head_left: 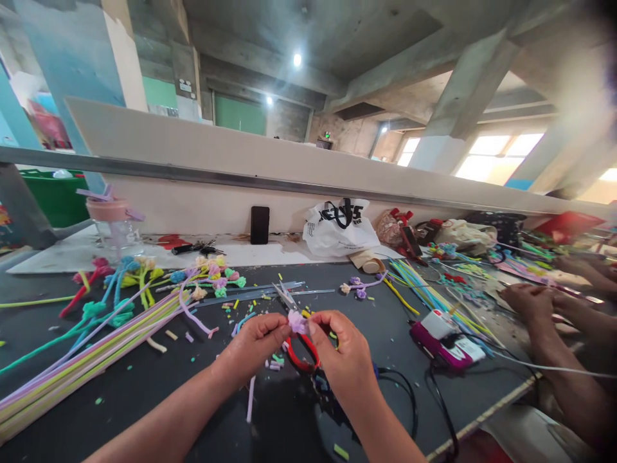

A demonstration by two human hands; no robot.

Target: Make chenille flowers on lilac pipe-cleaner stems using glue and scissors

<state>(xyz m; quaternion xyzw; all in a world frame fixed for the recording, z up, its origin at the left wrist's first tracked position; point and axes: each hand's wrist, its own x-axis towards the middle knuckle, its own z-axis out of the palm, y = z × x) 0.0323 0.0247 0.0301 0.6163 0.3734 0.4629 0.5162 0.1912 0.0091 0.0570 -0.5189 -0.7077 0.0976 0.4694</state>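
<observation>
A small light purple flower piece [296,321] is pinched between the fingertips of my left hand [255,347] and my right hand [340,350]. Both hands are closed on it, one at each side. Beneath it lie scissors with red handles [308,363], their blades pointing away and partly open. Short cut bits of yellow, green and purple stems are scattered around them on the dark table [159,399]. To the left lies a long bundle of purple, yellow and pink fuzzy stems [106,350], with knotted flowers [216,273] beyond its far end.
Against the back panel are a black phone [259,225], a white bag [340,228] and keys [197,247]. A glass jar [116,225] stands at the left. On the right are a magenta power strip [446,344] with cables, more stems [427,289] and another person's hands [535,305].
</observation>
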